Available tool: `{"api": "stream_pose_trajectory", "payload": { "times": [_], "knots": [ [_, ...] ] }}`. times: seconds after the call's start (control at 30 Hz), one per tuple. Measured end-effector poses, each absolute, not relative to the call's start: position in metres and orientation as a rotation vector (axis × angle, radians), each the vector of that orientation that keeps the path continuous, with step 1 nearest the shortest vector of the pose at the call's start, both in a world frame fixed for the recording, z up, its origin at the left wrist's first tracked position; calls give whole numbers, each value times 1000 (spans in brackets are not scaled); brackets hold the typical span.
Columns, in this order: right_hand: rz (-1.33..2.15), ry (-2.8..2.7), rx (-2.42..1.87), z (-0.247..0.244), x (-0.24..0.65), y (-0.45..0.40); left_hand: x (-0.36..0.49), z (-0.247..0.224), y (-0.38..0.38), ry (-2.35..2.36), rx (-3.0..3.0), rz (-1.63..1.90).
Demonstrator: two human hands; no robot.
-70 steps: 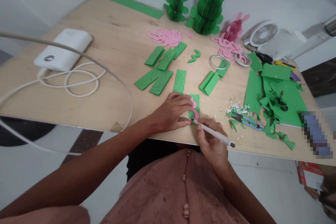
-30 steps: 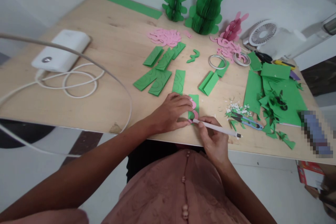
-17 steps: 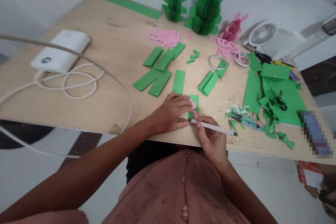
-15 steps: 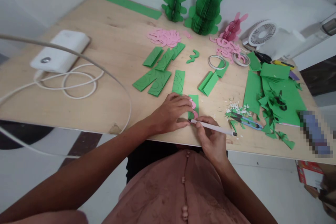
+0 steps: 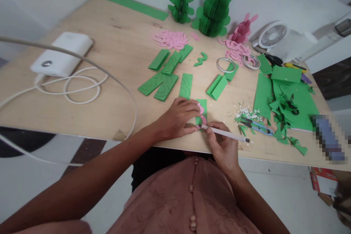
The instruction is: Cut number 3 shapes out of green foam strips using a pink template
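Observation:
My right hand (image 5: pixel 223 146) grips a white pen (image 5: pixel 226 134), its tip touching the lower part of a pink curvy paper cutout (image 5: pixel 203 120). That cutout lies on a folded green paper strip (image 5: pixel 201 103) near the table's front edge. With thumb and fingertips, my left hand (image 5: pixel 179 119) holds the cutout down on the strip from the left, hiding part of both. Just beyond my left hand rests another green strip (image 5: pixel 186 84) with a curved line drawn on it. Several more marked strips (image 5: pixel 166 86) lie farther left.
Small scissors (image 5: pixel 257 125) lie among green scraps (image 5: pixel 283 111) and sheets on the right. Behind are a tape roll (image 5: pixel 226 70), pink cutouts (image 5: pixel 171 39), green honeycomb paper figures (image 5: pixel 215 14) and a white fan (image 5: pixel 272 34). A power bank (image 5: pixel 63 53) with a looping cable sits left.
The pen tip has shifted slightly right along the lower edge of the pink cutout, and my right hand moved a little right with it. My left hand stays in place.

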State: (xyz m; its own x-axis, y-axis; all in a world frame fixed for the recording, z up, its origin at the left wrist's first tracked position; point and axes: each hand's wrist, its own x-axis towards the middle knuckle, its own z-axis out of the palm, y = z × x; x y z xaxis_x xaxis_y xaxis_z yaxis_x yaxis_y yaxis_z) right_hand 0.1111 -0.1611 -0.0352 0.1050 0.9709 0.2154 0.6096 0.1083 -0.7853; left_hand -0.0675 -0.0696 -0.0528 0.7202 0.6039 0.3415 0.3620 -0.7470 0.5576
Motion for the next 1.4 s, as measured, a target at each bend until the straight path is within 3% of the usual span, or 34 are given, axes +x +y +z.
{"api": "stream_pose_trajectory", "payload": {
  "times": [1.07, 1.4],
  "knots": [
    [319, -1710, -1633, -31, 117, -154, -67, -53, -70, 738, 2443, 718],
    [452, -1555, -1505, -35, 122, -166, -67, -51, -70, 748, 2446, 693]
  ]
}}
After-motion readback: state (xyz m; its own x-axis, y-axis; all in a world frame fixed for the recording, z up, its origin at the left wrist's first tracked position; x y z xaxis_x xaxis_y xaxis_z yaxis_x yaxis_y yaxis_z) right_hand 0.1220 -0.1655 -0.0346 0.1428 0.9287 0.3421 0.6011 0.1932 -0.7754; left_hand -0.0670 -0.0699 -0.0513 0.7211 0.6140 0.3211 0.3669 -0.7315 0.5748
